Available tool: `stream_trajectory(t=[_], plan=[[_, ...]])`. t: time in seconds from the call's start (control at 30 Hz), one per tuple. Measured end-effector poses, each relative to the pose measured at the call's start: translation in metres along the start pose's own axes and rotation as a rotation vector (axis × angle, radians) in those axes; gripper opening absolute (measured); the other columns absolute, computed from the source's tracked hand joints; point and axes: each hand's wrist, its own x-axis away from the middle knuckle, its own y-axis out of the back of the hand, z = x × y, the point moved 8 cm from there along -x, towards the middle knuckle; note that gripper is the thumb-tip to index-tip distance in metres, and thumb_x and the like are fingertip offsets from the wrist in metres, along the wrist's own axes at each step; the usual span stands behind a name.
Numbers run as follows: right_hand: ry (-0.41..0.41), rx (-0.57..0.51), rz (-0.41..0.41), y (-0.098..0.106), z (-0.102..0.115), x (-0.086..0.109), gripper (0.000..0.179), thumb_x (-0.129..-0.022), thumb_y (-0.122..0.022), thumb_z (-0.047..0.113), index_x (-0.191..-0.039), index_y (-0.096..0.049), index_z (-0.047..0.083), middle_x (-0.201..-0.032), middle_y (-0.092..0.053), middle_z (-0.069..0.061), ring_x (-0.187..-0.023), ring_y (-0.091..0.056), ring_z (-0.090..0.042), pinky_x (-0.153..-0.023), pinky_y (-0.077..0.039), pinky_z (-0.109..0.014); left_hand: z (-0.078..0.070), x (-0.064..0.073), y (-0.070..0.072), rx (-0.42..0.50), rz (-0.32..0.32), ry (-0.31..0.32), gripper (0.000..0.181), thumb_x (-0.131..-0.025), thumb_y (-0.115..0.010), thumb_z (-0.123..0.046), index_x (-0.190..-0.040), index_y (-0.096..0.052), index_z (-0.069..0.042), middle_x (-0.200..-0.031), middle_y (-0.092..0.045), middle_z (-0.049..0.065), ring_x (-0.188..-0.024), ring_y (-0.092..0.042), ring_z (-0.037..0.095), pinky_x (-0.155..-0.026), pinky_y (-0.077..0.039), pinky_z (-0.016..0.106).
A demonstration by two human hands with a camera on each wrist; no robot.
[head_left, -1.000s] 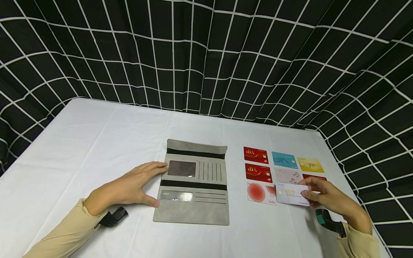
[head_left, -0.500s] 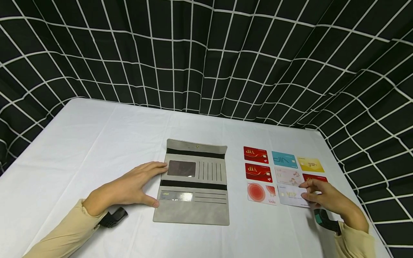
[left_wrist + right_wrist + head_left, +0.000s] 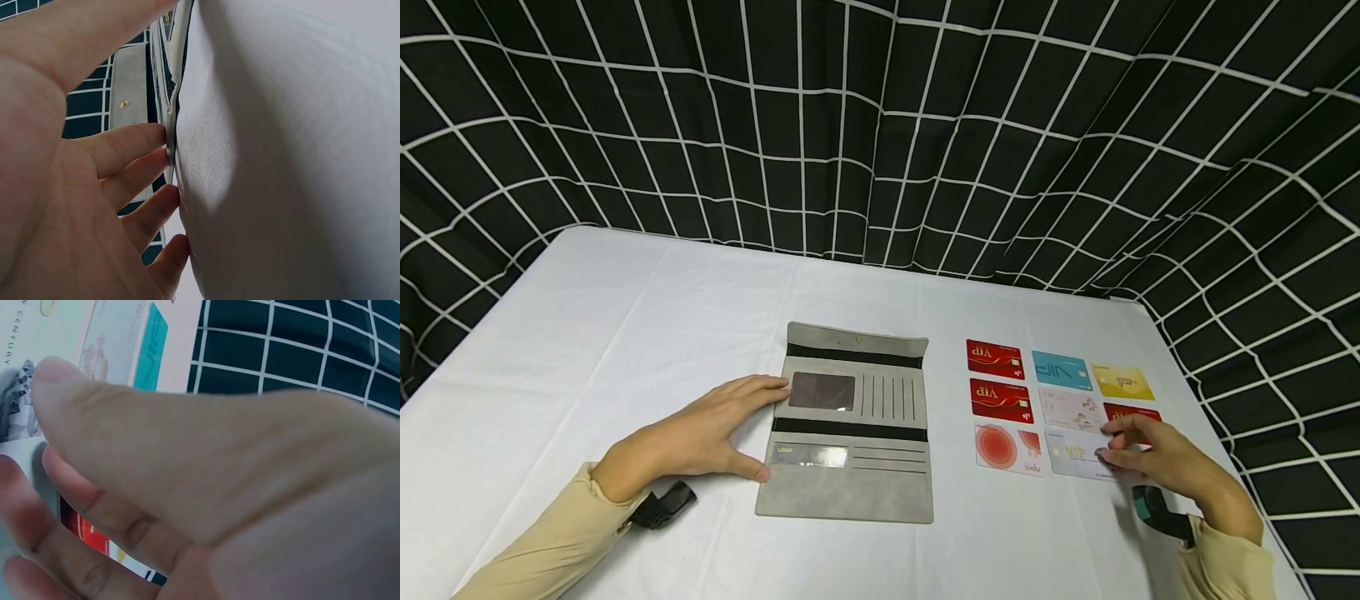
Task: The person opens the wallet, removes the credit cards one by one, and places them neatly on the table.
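An unfolded grey wallet point(image 3: 844, 496) lies on the white table in the head view. My left hand point(image 3: 700, 435) rests at its left edge, fingers stretched out and fingertips touching the side, as the left wrist view also shows of the wallet's edge point(image 3: 172, 134). At the right, a pale VIP card point(image 3: 1071, 452) lies flat in the front row of cards. Over that card's right end is my right hand point(image 3: 1176, 467), thumb and fingers apart, with nothing seen between them. Whether the thumb point(image 3: 62, 394) touches the card is unclear.
Around the pale card lie red cards point(image 3: 995, 359), a blue card point(image 3: 1062, 371), a yellow card point(image 3: 1122, 382), a pink floral card point(image 3: 1070, 409) and a card with red circles point(image 3: 997, 448). A black gridded curtain point(image 3: 880, 133) borders the table point(image 3: 700, 292).
The pale VIP card has gone from being gripped at its right end to lying flat in the row. My right fingers have spread from it. My left hand has stayed still.
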Motion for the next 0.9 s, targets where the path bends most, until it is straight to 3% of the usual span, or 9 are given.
stream_trajectory(t=[0.33,0.43,0.57,0.67,0.9], plan=[[0.106,0.089,-0.123,0.007,0.013,0.005,0.044,-0.090,-0.071,0.014,-0.122,-0.054,-0.012,-0.104,-0.061,-0.012,-0.084,-0.054,0.001,-0.068,-0.047,-0.014,0.001,0.000,-0.001,0.006,0.011,0.008,0.098,-0.070,-0.083,-0.049,-0.148,-0.044,-0.003,-0.156,-0.040,0.011,-0.145,-0.034,0.037,-0.116,-0.030,0.061],[0.119,0.106,-0.169,0.010,0.019,0.004,0.046,-0.089,-0.072,0.013,-0.124,-0.054,-0.011,-0.106,-0.062,-0.014,-0.088,-0.059,-0.007,-0.069,-0.047,-0.012,0.001,0.000,-0.001,0.008,0.013,0.009,0.098,-0.070,-0.083,-0.050,-0.148,-0.044,-0.004,-0.156,-0.039,0.010,-0.145,-0.034,0.037,-0.117,-0.029,0.061],[0.123,0.106,-0.201,0.010,0.028,0.004,0.049,-0.090,-0.072,0.018,-0.127,-0.054,-0.009,-0.111,-0.062,-0.018,-0.095,-0.066,-0.027,-0.069,-0.048,-0.011,0.001,0.000,-0.001,0.009,0.012,0.009,0.098,-0.071,-0.083,-0.050,-0.148,-0.043,-0.004,-0.156,-0.039,0.010,-0.145,-0.034,0.036,-0.117,-0.029,0.060],[0.132,0.107,-0.216,0.009,0.035,0.005,0.050,-0.090,-0.073,0.022,-0.127,-0.055,-0.008,-0.114,-0.063,-0.021,-0.098,-0.066,-0.033,-0.070,-0.048,-0.010,0.000,0.000,-0.001,0.008,0.011,0.010,0.098,-0.071,-0.082,-0.051,-0.148,-0.043,-0.004,-0.156,-0.040,0.010,-0.145,-0.034,0.036,-0.117,-0.030,0.061],[0.169,0.095,-0.263,0.007,0.051,0.007,0.046,-0.090,-0.073,0.022,-0.125,-0.057,-0.003,-0.113,-0.063,-0.018,-0.089,-0.061,-0.015,-0.070,-0.049,-0.015,0.001,0.001,0.000,0.013,0.009,0.010,0.098,-0.071,-0.083,-0.050,-0.148,-0.043,-0.004,-0.156,-0.039,0.010,-0.145,-0.034,0.037,-0.116,-0.029,0.061]])
